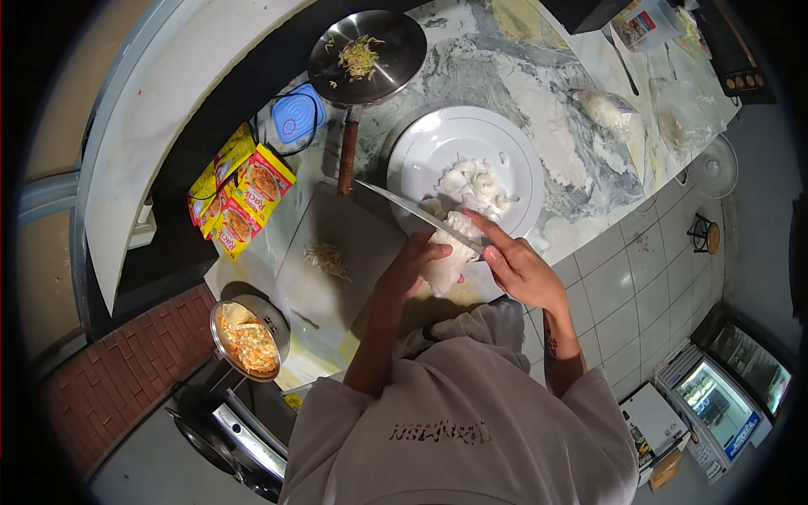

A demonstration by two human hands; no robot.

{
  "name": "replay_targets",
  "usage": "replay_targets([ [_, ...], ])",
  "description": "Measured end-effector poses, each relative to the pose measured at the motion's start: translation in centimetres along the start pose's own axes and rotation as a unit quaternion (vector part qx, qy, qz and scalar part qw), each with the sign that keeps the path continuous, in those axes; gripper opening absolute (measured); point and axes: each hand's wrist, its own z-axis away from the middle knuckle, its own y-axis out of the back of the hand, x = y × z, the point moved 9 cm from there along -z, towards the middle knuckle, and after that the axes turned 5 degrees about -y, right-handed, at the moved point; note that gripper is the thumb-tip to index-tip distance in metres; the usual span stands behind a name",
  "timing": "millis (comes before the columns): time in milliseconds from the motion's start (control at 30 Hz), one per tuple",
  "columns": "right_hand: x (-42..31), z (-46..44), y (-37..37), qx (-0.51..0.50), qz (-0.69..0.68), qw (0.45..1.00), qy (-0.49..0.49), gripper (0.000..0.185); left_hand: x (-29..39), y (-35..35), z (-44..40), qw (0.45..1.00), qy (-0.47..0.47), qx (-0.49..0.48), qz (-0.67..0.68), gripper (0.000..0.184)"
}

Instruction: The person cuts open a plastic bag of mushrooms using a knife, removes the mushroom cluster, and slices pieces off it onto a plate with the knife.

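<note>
White, lumpy and soft-looking: a pale clump (pixel 439 273) of food, held up at the near rim of the white plate (pixel 407 156), between both hands. Around its side, the left hand (pixel 408 263), fingers partly curled to hold the clump, thumb laid over the front, close to the blade. Across the upper part of the clump, the knife (pixel 406 204), grasped near the handle end in the right hand (pixel 522 265), thumb and forefinger spread, forefinger reaching onto the clump; cannot tell how firmly. Already on the plate, a loose heap of white pieces (pixel 477 187). Most likely trouble: a slip of the edge into the left thumb — apparently cutting in mid-air, with no firm backing under the stroke. Also possible: a clump coming apart in too tight a squeeze, or turning under the blade in too slack a one. Slices perhaps falling short, onto the pale board (pixel 364 227) or the floor, because of working at the rim rather than over the middle. Worth watching too: the blade's tip, near the wooden handle (pixel 347 160) of the pan (pixel 404 42) — liable to knock against it on a long stroke.
</note>
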Motion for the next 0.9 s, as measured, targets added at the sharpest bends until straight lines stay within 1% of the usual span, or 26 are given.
replay_targets([
  [67,0.3,0.0,0.1,0.017,0.017,1.0,-0.01,0.052,-0.1,-0.1,-0.1,0.995,-0.004,-0.026,0.096,0.048],
  [100,0.8,-0.1,0.0,0.027,0.03,0.999,-0.01,0.05,0.5,-0.9,0.6,0.995,-0.004,-0.027,0.096,0.048],
  [133,1.0,-0.2,0.1,0.032,0.036,0.999,-0.011,0.049,3.4,-2.3,2.1,0.992,-0.116,-0.035,0.044,0.047],
  [200,1.6,-0.3,0.3,0.031,0.048,0.998,-0.031,0.046,5.8,-3.3,3.4,0.973,-0.227,-0.04,-0.008,0.046],
  [267,2.2,-0.4,0.1,0.023,0.052,0.997,-0.051,0.044,6.0,-3.2,3.5,0.969,-0.242,-0.045,-0.036,0.045],
  [300,2.2,-0.5,0.4,0.057,0.039,0.997,-0.026,0.042,6.1,-3.0,3.4,0.967,-0.247,-0.047,-0.045,0.045],
  [333,1.9,-0.5,0.9,0.091,0.026,0.995,-0.001,0.041,3.9,-1.9,2.0,0.992,-0.121,-0.038,0.003,0.046],
  [367,1.9,-0.5,1.1,0.091,0.027,0.996,0.0,0.041,1.4,-1.1,1.3,0.998,0.006,-0.029,0.052,0.048],
  [433,3.1,-0.6,1.4,0.074,0.023,0.994,-0.077,0.039,0.6,-0.5,0.6,0.997,0.001,-0.046,0.059,0.049],
  [467,3.3,-0.6,1.4,0.074,0.022,0.994,-0.077,0.039,0.3,-0.5,0.5,0.996,-0.005,-0.064,0.066,0.05],
  [500,3.0,-0.6,1.7,0.095,0.002,0.995,-0.041,0.039,0.7,-0.8,0.7,0.996,-0.004,-0.063,0.066,0.05],
  [567,2.5,-0.4,2.2,0.116,-0.018,0.993,-0.005,0.038,1.3,-0.9,1.4,1.0,0.015,-0.016,-0.014,0.065],
  [633,3.2,-0.3,2.4,0.115,-0.08,0.988,-0.065,0.039,1.9,-1.2,2.0,1.0,0.012,0.002,-0.013,0.064],
  [700,3.5,-0.4,2.6,0.115,-0.099,0.987,-0.055,0.041,2.3,-1.6,2.8,1.0,0.009,0.021,-0.012,0.064],
  [733,3.5,-0.4,2.7,0.116,-0.118,0.985,-0.045,0.042,4.2,-2.4,3.3,0.994,-0.093,0.005,-0.05,0.064],
  [800,2.8,-0.4,2.7,0.119,-0.092,0.987,-0.047,0.043,5.9,-2.8,3.6,0.978,-0.191,-0.009,-0.087,0.064],
  [867,2.4,-0.5,2.5,0.122,-0.065,0.989,-0.048,0.045,3.0,-1.4,2.1,0.999,-0.036,-0.002,0.006,0.054],
  [900,2.3,-0.6,2.6,0.143,-0.05,0.987,-0.053,0.046,2.8,-1.2,1.8,0.999,-0.036,-0.001,0.007,0.054],
])
